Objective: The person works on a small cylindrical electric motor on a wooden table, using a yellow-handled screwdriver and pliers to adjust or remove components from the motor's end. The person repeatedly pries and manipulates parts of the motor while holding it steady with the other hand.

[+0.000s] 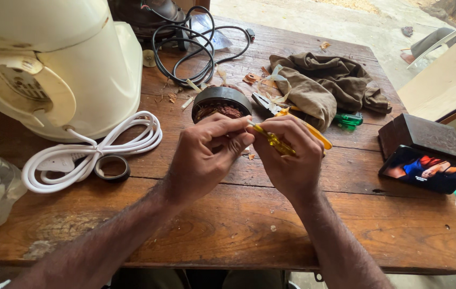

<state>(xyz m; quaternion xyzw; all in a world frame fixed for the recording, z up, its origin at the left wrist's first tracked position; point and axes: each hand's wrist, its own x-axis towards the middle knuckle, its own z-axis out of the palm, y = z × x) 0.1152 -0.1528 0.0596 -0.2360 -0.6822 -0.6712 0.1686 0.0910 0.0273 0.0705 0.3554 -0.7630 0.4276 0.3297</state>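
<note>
Head view: left hand (206, 152) pinches a thin wire end beside the right hand (287, 158), which grips a yellow-handled screwdriver (276, 142), just before the copper-wound motor stator (221, 105). A slip could jab fingers or snap wire; pliers (268, 104) lie beyond.

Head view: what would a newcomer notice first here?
First, the two hands at the centre: the right hand grips a yellow screwdriver, and the left hand pinches at its tip. Just behind them stands a round motor coil with copper windings. A big cream appliance fills the far left of the wooden table, with its white cable coiled in front.
</note>
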